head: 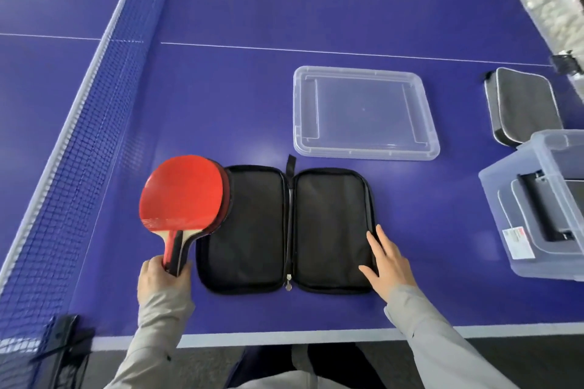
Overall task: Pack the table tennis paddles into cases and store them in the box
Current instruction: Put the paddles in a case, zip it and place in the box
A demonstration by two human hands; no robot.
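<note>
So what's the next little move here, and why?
Probably the left hand lays the paddles down into the left half of the case. It grips them by the handles right at that edge, while the case lies unzipped and flat with the right hand resting flat on its right half.

There is 1 view, from a wide-angle camera worn on the person's head at the near edge of the table (240, 98), facing forward and steeply down across it. It sits close: the open case (252, 224) fills the lower middle, and the left hand (164, 278), gripping a paddle (181, 193), and the right hand (390, 265), flat on the open case, enter from the bottom on sleeved arms. The net (79, 142) slants up the left side, the box (496, 215) is cut by the right border, and the table's white edge bows along the bottom, with the person's legs below it. The lens bends the table's far right edge into a curve.
</note>
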